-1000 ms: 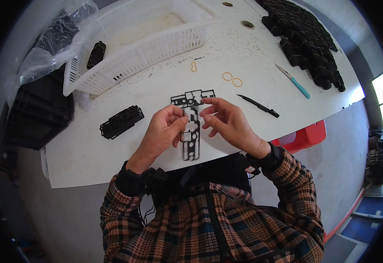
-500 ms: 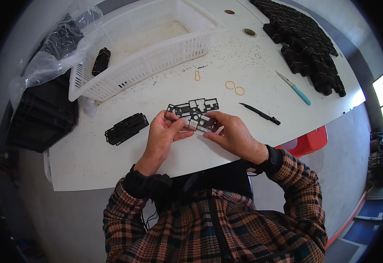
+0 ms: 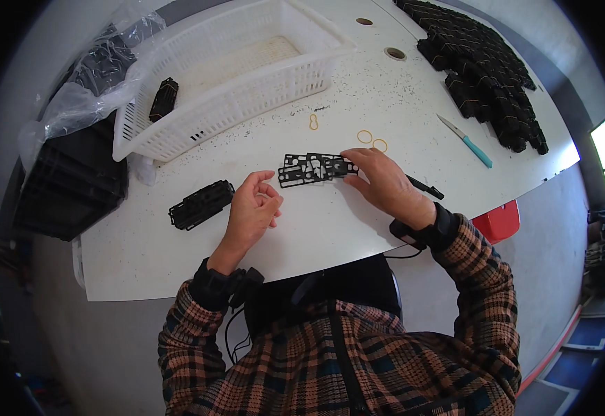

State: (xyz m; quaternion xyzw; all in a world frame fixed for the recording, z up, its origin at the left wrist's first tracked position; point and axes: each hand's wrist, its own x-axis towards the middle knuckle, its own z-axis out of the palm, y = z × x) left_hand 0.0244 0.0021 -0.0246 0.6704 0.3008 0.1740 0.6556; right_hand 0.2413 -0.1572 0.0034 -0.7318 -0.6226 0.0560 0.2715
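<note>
Several thin black plastic frames (image 3: pixel 311 170) with cut-out openings overlap in a loose row over the white table. My right hand (image 3: pixel 386 182) grips their right end between thumb and fingers. To their left, my left hand (image 3: pixel 252 211) holds nothing; its fingers are loosely bent and apart from the thumb. Just left of that hand lies a stack of similar black plastic frames (image 3: pixel 202 204), tilted on the tabletop. A black pen-like tool (image 3: pixel 426 187) lies beyond my right hand, which partly hides it.
A white plastic basket (image 3: pixel 240 99) at the back left has a black bundle (image 3: pixel 164 99) inside. Rubber bands (image 3: pixel 365 136) and a turquoise-handled knife (image 3: pixel 478 152) lie farther back. Many banded black bundles (image 3: pixel 483 76) fill the back right. A black crate (image 3: pixel 74 180) stands left.
My left hand has let go of the black plastic frames and drawn left. My right hand has moved right with the frames, which now lie more nearly in one row.
</note>
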